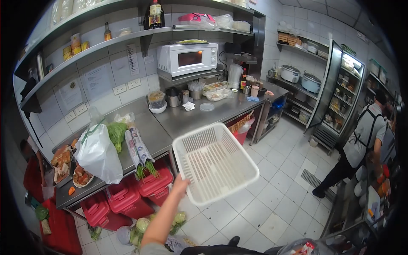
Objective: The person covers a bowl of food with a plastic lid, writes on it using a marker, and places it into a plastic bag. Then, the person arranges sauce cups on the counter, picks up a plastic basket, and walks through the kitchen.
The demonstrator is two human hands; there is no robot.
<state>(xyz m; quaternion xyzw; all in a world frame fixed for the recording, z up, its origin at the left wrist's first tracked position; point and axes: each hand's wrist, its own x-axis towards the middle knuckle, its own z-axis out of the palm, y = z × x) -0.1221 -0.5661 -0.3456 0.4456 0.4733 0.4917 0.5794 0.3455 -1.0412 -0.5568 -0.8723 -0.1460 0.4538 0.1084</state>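
My left hand grips the near left rim of a white plastic basket. The basket has slotted walls and a slatted bottom, and nothing lies in it. It is held up over the tiled floor, tilted so that its inside faces me. My left fingers are wrapped around the rim and partly hidden by it. My right hand is out of view.
A steel counter carries a white plastic bag, leafy greens and newspaper-wrapped stalks. Red lidded bins stand below. Cabbages lie on the floor. At right, a person works near an open fridge.
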